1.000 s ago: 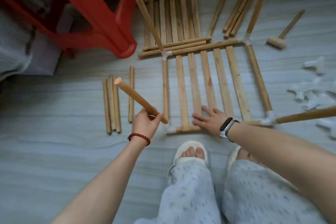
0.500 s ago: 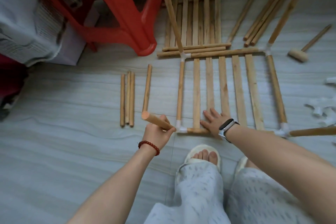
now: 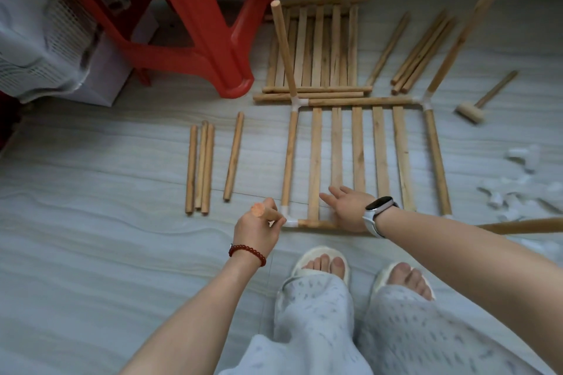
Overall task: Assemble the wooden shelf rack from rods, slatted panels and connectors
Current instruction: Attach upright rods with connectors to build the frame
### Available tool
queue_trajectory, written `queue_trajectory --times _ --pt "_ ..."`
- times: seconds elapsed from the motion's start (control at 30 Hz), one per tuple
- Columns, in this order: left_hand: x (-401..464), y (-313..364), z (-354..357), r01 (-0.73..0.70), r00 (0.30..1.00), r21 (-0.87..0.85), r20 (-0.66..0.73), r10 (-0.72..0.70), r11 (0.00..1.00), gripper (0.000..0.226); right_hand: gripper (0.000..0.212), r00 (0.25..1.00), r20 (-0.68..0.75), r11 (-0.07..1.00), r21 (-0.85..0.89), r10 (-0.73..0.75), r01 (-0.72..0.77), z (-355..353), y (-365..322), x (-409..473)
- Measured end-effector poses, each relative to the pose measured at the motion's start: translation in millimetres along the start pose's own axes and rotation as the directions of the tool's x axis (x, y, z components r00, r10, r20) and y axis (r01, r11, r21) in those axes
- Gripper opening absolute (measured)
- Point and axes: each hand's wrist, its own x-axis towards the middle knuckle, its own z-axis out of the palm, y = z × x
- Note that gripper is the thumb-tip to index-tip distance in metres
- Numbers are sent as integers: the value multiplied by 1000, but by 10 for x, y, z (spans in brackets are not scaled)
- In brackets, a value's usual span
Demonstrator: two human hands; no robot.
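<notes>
Head view: left hand [image 3: 257, 230] grips a round wooden rod [image 3: 264, 212] end-on at the white plastic corner connector [image 3: 288, 220] of the slatted panel [image 3: 359, 158] flat on pale tile floor. Right hand [image 3: 347, 207], fingers straight, presses the panel's near rail. Four loose rods [image 3: 201, 166] lie left; red plastic stool [image 3: 195, 21] behind; wooden mallet [image 3: 484, 100] and white connectors [image 3: 518, 183] right.
</notes>
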Motion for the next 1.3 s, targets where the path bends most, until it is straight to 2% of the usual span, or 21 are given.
queue_trajectory --times 0.07,0.13,0.3,0.4,0.57,0.77,0.9,1.13,1.3 --pt "-36 -1 16 -13 1000 -9 -5 13 1000 35 58 999 -40 1000 21 12 -11 -85 23 -54" --pt "-62 -12 28 10 1000 -14 3 -10 1000 29 57 998 -51 999 31 38 -36 -109 58 -97" --pt "-64 -12 57 12 1000 -39 -7 -13 999 22 58 998 47 998 -46 51 -49 10 95 -167" --pt "-55 -41 45 59 998 -109 3 -59 992 28 59 992 121 997 -79 28 -18 42 18 -163" --pt "-57 -64 2 60 998 -158 21 -58 986 35 64 990 140 997 -72 20 -10 24 -74 -119" --pt "-32 -93 53 150 985 -106 107 -139 983 25 61 990 141 997 -69 28 -19 67 -43 -75" --pt "19 -63 93 171 984 -112 71 -164 979 31 68 987 143 997 -55 67 -59 205 -14 -96" --pt "93 -163 156 163 987 -116 19 -162 980 19 62 983 95 988 -30 155 -152 399 118 -24" --pt "121 -222 180 182 983 8 -19 -182 983 18 66 988 36 988 12 153 -153 503 137 16"
